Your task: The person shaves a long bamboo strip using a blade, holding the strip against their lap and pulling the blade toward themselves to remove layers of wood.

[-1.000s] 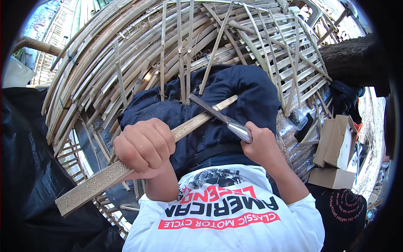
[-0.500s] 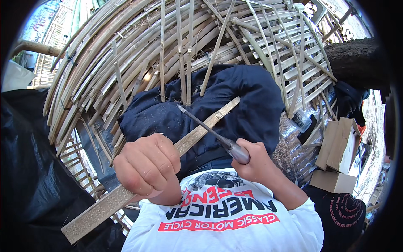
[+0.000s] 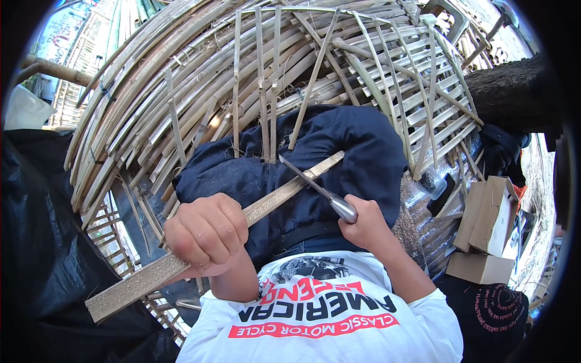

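My left hand (image 3: 209, 232) is wrapped in a fist round a flat bamboo strip (image 3: 129, 287). That strip slants from the lower left up across my lap, its far end over the dark blue cloth on my legs. My right hand (image 3: 367, 223) grips the handle of a narrow-bladed knife (image 3: 310, 181). The blade points up and to the left, crossing over the strip near its far end. Whether the edge touches the wood, I cannot tell. Dark blue cloth (image 3: 357, 142) covers my legs, dotted with light shavings.
A large heap of split bamboo strips (image 3: 139, 115) curves round the far side, several of them leaning against my lap. Black sheeting (image 3: 42, 242) hangs at the left. On the right are a cardboard box (image 3: 487, 212), a dark log (image 3: 511, 91) and a black printed cloth (image 3: 493, 314).
The bamboo strip has tilted flatter, its near end rising and its far end lowering slightly. My right hand and the knife have shifted a little, the blade's tip now further right.
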A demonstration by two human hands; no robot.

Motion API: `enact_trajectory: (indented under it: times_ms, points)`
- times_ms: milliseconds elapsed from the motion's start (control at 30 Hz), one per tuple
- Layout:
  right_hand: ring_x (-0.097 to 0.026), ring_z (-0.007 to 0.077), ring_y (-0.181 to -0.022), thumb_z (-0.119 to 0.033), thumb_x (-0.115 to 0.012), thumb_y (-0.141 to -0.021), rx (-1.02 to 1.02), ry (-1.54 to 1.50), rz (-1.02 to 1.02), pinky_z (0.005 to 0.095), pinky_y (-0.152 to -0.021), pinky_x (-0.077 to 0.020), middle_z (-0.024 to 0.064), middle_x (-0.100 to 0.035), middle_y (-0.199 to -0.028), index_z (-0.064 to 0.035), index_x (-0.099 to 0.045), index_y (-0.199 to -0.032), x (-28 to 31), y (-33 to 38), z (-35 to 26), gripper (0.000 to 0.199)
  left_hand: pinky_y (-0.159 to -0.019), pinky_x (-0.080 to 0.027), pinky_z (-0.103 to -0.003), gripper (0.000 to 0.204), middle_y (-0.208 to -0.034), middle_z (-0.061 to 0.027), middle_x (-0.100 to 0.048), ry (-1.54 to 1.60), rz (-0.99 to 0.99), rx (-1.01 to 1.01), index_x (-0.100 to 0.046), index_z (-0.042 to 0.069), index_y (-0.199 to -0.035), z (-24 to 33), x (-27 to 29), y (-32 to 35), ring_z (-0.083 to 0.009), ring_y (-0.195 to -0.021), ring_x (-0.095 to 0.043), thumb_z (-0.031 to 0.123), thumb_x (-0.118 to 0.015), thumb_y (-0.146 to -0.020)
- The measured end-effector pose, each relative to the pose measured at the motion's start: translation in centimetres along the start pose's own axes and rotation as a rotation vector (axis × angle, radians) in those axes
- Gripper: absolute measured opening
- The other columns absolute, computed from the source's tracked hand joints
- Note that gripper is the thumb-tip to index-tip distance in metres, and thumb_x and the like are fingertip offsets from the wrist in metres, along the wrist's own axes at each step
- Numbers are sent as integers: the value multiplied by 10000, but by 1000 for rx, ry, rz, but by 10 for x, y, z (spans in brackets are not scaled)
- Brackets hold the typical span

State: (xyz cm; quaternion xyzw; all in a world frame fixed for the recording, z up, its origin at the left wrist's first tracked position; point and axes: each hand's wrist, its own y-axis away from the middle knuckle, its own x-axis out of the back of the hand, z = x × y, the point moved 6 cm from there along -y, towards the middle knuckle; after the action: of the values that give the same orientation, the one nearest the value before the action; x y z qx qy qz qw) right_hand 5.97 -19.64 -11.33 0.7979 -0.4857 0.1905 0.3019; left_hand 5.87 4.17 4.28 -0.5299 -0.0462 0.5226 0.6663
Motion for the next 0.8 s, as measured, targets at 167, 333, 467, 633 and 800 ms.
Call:
enact_trajectory:
  times_ms: [167, 333, 467, 633, 800]
  points:
    - [-626, 434, -689, -71, -658, -715, 3, -231, -132, 389, -621, -492, 219, -603, -694, 9, -571, -852, -6, 4, -13, 180, -315, -234, -171, 572, -398, 58, -356, -8, 65, -5, -393, 140, -528, 2, 4, 2, -45, -286, -285, 465, -640, -930]
    - [-622, 427, -638, -62, -671, -721, 167, -184, 35, 400, -579, -489, 192, -594, -659, -27, -565, -821, 14, 17, -36, 150, -322, -230, -168, 581, -400, 59, -363, 12, 83, 0, -388, 145, -526, 0, 5, 2, -43, -288, -293, 486, -643, -921]
    - [-654, 410, -685, -91, -657, -710, 31, 222, 54, 481, -646, -525, 189, -652, -692, -68, -589, -871, 5, -8, -1, 177, -319, -313, -207, 620, -408, 26, -406, 4, 17, -14, -419, 129, -536, 0, 10, 1, -92, -291, -359, 587, -559, -930]
    - [-656, 412, -698, -88, -657, -707, 12, 202, 76, 481, -660, -526, 193, -653, -700, -65, -592, -874, 0, -6, 2, 180, -327, -234, -176, 591, -399, 61, -348, 23, 116, 22, -391, 153, -525, 0, 12, 4, -44, -296, -290, 528, -654, -898]
    - [-659, 413, -712, -89, -671, -715, 18, 125, 43, 476, -672, -529, 207, -659, -722, -46, -595, -875, 0, -6, 1, 182, -327, -233, -177, 587, -400, 61, -349, 35, 89, 27, -395, 153, -526, 1, 10, 3, -44, -300, -287, 525, -651, -901]
